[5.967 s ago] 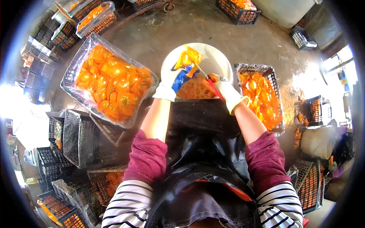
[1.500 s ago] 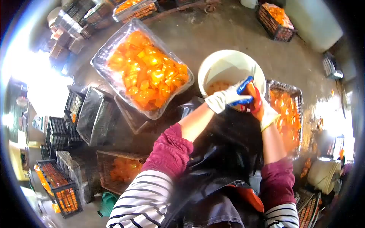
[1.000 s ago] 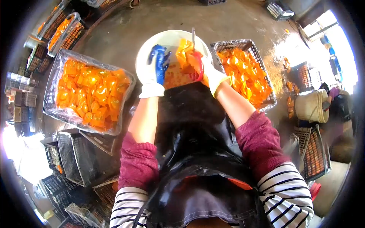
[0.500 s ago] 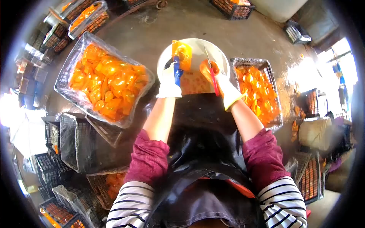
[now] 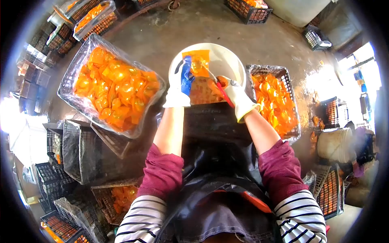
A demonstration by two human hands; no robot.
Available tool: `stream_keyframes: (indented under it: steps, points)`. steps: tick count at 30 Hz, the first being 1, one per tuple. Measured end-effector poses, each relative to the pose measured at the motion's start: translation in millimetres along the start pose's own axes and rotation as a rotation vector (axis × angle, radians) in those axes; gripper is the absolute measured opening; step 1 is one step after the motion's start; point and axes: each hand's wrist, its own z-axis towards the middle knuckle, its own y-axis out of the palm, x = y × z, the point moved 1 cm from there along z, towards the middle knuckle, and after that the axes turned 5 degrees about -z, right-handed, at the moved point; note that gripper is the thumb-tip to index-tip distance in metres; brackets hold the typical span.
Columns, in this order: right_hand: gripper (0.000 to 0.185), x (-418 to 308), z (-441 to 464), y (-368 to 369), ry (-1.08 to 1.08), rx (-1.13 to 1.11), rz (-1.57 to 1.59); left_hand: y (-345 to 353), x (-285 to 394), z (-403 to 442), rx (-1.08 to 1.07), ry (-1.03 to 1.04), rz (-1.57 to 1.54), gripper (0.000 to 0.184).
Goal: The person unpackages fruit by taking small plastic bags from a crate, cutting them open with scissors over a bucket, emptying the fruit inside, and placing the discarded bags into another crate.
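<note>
My left hand, in a white glove with a blue covering on its fingers, is closed on the left edge of a flat, squarish orange piece with a shiny raised middle. My right hand, gloved in white with orange at the fingers, grips a thin-bladed tool with a red handle. The blade's tip meets or overlaps the piece's right side; whether it is a knife or scissors I cannot tell. Both hands are over a round white tub with reddish bits at its bottom.
On the left stands a plastic-lined crate heaped with glossy orange pieces. A black crate on the right holds more. Several other crates surround me, and a pale bucket stands at the right. A dark apron covers my lap.
The blade has swung left and down onto the orange piece's right side. My left hand has shifted slightly, and the piece now lies flatter toward the camera.
</note>
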Motion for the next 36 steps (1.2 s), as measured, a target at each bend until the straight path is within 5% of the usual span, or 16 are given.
stream_keyframes:
  steps: [5,13,17,20,26,29,32,36]
  points:
    - [0.016,34.7,28.9,-4.5,-0.044,0.042,0.188,-26.0,-31.5,19.4,-0.108,0.034,0.096,0.037]
    - [0.028,69.2,51.4,-4.2,-0.041,-0.035,0.29,-15.9,-8.3,8.4,0.136,0.164,-0.074,0.04]
    - [0.031,45.5,30.4,1.2,-0.224,0.035,-0.156,-12.2,-13.6,8.7,0.154,0.198,0.043,0.037]
    - [0.028,19.4,12.4,1.4,-0.103,-0.04,0.112,1.1,-10.8,-5.9,-0.013,0.252,0.08,0.035]
    - [0.026,-3.0,3.3,-2.3,0.089,-0.012,-0.354,-5.8,-10.8,3.0,0.021,0.264,0.096,0.034]
    - [0.023,33.6,22.3,2.1,-0.159,0.022,-0.147,-9.1,-15.1,4.8,-0.021,0.261,0.115,0.033]
    - [0.02,19.6,12.4,-0.7,0.053,-0.044,0.115,-16.9,-24.3,13.7,-0.055,0.264,0.088,0.034]
    - [0.019,16.6,6.5,1.5,-0.091,0.039,-0.019,-5.3,-13.7,2.6,-0.029,0.28,0.086,0.034]
